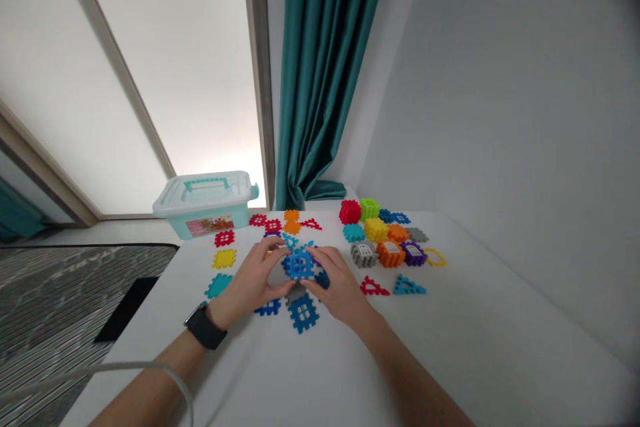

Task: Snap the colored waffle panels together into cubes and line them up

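The left hand [256,279] and right hand [341,285] pinch the blue block [301,266] by its left and right edges, a sensible hold for seemingly light, stiff plastic.

The held piece [301,267] is blue, the curtain [320,80] teal.

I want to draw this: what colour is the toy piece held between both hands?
The toy piece is blue, as the head view shows.
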### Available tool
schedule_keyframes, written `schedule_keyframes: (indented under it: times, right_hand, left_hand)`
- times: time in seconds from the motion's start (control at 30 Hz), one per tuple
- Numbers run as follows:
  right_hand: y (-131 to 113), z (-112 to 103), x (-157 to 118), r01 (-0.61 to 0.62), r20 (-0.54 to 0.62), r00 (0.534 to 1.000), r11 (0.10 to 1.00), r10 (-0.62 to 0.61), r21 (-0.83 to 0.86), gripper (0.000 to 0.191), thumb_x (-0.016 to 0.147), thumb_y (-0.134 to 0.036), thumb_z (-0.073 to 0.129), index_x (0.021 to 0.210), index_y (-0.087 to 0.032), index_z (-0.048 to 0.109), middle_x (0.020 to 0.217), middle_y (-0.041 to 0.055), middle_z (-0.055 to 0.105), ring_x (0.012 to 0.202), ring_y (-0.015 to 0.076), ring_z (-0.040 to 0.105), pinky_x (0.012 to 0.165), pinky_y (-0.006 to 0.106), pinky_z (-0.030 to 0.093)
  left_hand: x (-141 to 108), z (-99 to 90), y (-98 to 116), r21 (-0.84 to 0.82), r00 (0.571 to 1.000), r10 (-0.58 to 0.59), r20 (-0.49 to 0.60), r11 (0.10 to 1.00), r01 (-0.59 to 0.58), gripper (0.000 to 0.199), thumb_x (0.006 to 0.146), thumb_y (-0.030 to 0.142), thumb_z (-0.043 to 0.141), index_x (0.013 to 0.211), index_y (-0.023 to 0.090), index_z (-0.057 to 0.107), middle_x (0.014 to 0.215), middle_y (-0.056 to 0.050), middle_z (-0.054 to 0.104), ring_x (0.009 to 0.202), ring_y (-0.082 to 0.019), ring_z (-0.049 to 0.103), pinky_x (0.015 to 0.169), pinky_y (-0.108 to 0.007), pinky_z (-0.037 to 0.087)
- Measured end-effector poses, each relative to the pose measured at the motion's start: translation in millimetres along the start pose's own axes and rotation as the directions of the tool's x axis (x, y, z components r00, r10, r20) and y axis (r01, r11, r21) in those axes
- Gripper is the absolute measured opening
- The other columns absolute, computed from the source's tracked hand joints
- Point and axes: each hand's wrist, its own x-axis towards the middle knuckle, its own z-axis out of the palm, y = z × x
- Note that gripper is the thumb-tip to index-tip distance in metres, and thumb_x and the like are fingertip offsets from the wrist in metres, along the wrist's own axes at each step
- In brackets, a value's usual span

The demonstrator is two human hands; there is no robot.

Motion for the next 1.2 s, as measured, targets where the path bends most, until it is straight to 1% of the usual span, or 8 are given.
schedule_keyframes:
  times: [0.2,0.43,0.53,0.63,0.73,0.83,1.0,1.2]
  right_hand:
    - [6.1,-17.3,-4.9,0.042,-0.055,0.997,0.991,-0.049,-0.126,0.057,0.093,-0.031,0.061,0.147,-0.028,0.041,0.125,0.0122,0.06,0.117,0.0302,0.056,0.102,0.052,0.049]
    - [23.3,-45.3,-21.5,0.054,-0.12,0.989,0.975,-0.081,-0.215,0.05,0.093,-0.034,0.063,0.141,-0.028,0.048,0.119,0.011,0.061,0.113,0.0292,0.058,0.1,0.05,0.05]
    - [31.0,-59.9,-29.0,0.032,-0.152,0.986,0.97,-0.071,-0.241,0.047,0.092,-0.033,0.064,0.137,-0.028,0.051,0.119,0.0107,0.062,0.113,0.029,0.059,0.099,0.05,0.051]
    - [37.6,-75.6,-34.5,0.014,-0.195,0.979,0.97,-0.063,-0.243,0.044,0.09,-0.03,0.067,0.132,-0.027,0.053,0.121,0.0111,0.062,0.116,0.0291,0.058,0.102,0.051,0.049]
    - [43.8,-90.8,-38.6,-0.009,-0.228,0.973,0.973,-0.044,-0.229,0.041,0.087,-0.028,0.069,0.126,-0.026,0.055,0.117,0.0104,0.064,0.115,0.029,0.058,0.103,0.052,0.047]
    - [50.9,-103.5,-42.6,-0.025,-0.244,0.969,0.968,-0.038,-0.251,0.038,0.086,-0.026,0.069,0.122,-0.025,0.056,0.116,0.01,0.064,0.117,0.0289,0.056,0.104,0.052,0.046]
    - [64.9,-119.5,-47.9,-0.045,-0.299,0.953,0.951,-0.051,-0.307,0.031,0.085,-0.021,0.068,0.114,-0.024,0.058,0.119,0.0106,0.062,0.119,0.0283,0.053,0.103,0.051,0.046]
    - [85.2,-135.7,-48.2,-0.092,-0.312,0.95,0.922,-0.033,-0.376,0.025,0.086,-0.019,0.066,0.11,-0.024,0.061,0.118,0.01,0.062,0.117,0.0281,0.053,0.102,0.051,0.045]
  left_hand:
    - [19.5,9.7,7.7,0.012,0.998,0.047,-0.03,0.999,-0.047,0.045,0.079,0.028,0.073,0.12,0.021,0.056,0.124,-0.014,0.055,0.115,-0.03,0.057,0.097,-0.046,0.052]
    - [49.7,29.2,24.6,-0.065,0.992,0.112,0.054,0.992,-0.109,0.037,0.079,0.032,0.075,0.109,0.021,0.057,0.123,-0.013,0.055,0.114,-0.028,0.057,0.094,-0.043,0.053]
    - [64.6,41.5,33.9,-0.11,0.989,0.136,0.064,0.986,-0.128,0.036,0.079,0.032,0.076,0.107,0.021,0.056,0.123,-0.012,0.055,0.115,-0.028,0.057,0.095,-0.043,0.052]
    - [78.2,55.5,43.0,-0.15,0.987,0.146,0.071,0.979,-0.134,0.037,0.078,0.029,0.075,0.108,0.021,0.055,0.123,-0.012,0.055,0.115,-0.028,0.056,0.097,-0.043,0.051]
    - [90.2,70.9,51.0,-0.185,0.984,0.162,0.079,0.972,-0.145,0.04,0.076,0.027,0.076,0.108,0.021,0.053,0.125,-0.013,0.053,0.117,-0.029,0.055,0.098,-0.044,0.051]
    - [101.2,86.4,57.3,-0.214,0.982,0.175,0.073,0.964,-0.156,0.042,0.074,0.026,0.077,0.107,0.021,0.052,0.127,-0.013,0.051,0.118,-0.029,0.055,0.099,-0.045,0.051]
    - [118.6,108.7,65.7,-0.201,0.98,0.189,0.059,0.964,-0.174,0.04,0.079,0.031,0.077,0.111,0.022,0.054,0.129,-0.013,0.051,0.117,-0.03,0.055,0.097,-0.047,0.052]
    - [137.0,134.1,73.6,-0.183,0.984,0.181,-0.006,0.967,-0.179,0.041,0.081,0.029,0.075,0.117,0.022,0.055,0.131,-0.015,0.048,0.122,-0.031,0.052,0.1,-0.049,0.05]
